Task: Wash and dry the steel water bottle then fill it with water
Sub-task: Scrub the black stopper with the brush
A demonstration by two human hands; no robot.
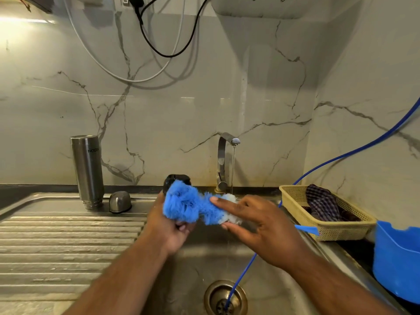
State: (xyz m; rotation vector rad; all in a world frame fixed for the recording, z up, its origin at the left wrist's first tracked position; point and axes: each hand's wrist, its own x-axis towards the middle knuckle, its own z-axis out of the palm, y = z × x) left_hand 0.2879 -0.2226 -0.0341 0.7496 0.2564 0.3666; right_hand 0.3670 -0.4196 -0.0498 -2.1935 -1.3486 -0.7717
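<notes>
The steel water bottle (87,171) stands upside down on the draining board at the back left, mouth down. Its steel cap (120,201) lies beside it. Over the sink basin, my left hand (169,226) grips a black lid-like part (176,180), which a blue and white bristle brush (195,204) mostly hides. My right hand (261,226) pinches the brush's bristles between thumb and forefinger; its blue handle (306,229) sticks out to the right. A thin stream of water falls from the tap (225,160).
The ribbed steel draining board (68,237) lies to the left and the sink drain (225,296) sits below. A thin blue hose (341,158) runs into the drain. A beige basket (327,226) holding a checked cloth and a blue tub (397,260) stand at right.
</notes>
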